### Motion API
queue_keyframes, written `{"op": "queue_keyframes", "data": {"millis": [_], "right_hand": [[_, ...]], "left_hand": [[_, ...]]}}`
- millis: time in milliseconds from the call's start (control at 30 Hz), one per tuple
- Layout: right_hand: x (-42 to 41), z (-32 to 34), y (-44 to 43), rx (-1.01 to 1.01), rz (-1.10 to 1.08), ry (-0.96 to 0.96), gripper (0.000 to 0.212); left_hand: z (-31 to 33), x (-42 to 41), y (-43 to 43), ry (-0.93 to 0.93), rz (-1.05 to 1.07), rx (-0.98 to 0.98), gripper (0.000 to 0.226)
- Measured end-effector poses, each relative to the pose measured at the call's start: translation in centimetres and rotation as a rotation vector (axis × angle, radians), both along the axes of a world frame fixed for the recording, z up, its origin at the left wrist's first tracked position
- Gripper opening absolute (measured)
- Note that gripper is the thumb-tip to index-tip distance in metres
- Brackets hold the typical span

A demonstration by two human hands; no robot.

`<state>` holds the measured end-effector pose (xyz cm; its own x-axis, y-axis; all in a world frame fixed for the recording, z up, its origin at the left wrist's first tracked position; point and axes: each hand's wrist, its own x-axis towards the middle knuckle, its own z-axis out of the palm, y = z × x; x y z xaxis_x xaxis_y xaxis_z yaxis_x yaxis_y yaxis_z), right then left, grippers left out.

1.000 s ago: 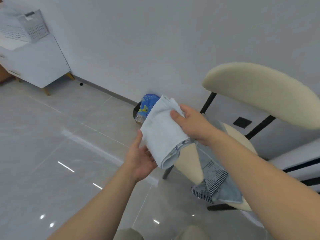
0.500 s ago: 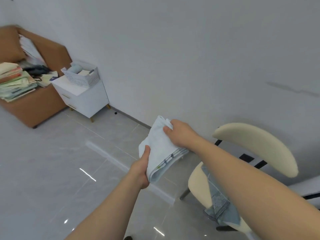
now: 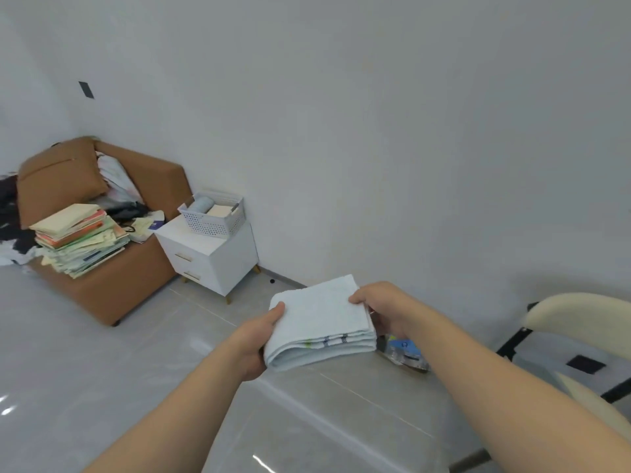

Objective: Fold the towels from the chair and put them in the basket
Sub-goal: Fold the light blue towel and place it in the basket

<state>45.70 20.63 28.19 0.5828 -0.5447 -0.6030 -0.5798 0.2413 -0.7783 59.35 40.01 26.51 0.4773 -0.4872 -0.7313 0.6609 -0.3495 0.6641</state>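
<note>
Forearms extended, left hand and right hand gripping towel, thumbs atop

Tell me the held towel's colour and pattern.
A pale blue folded towel, with small dark blue and green marks near its front edge; head view.

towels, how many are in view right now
3. A folded light blue towel held between the left hand and right hand; a blue-grey one and a cream one, apparently towels, in the white basket. Others may be hidden deeper in the basket or out of frame.
</note>
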Motion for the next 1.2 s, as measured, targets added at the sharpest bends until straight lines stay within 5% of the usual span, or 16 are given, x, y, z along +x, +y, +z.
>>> {"op": "queue_keyframes", "data": {"millis": [433,967,1200], "right_hand": [[28.5,-4.1,-4.0,0.036,0.195,0.047,0.031],[71.5,-4.0,-17.2,0.102,0.282,0.028,0.018],[88.4,-10.7,-20.0,0.358,-0.047,0.016,0.039]], "left_hand": [[-2.2,31.3,-0.9,-0.293,-0.315,0.226,0.03],[-0.8,76.0,-15.4,0.193,0.063,0.038,0.033],[-9.5,96.5,-23.0,0.148,-0.163,0.159,0.031]]}}
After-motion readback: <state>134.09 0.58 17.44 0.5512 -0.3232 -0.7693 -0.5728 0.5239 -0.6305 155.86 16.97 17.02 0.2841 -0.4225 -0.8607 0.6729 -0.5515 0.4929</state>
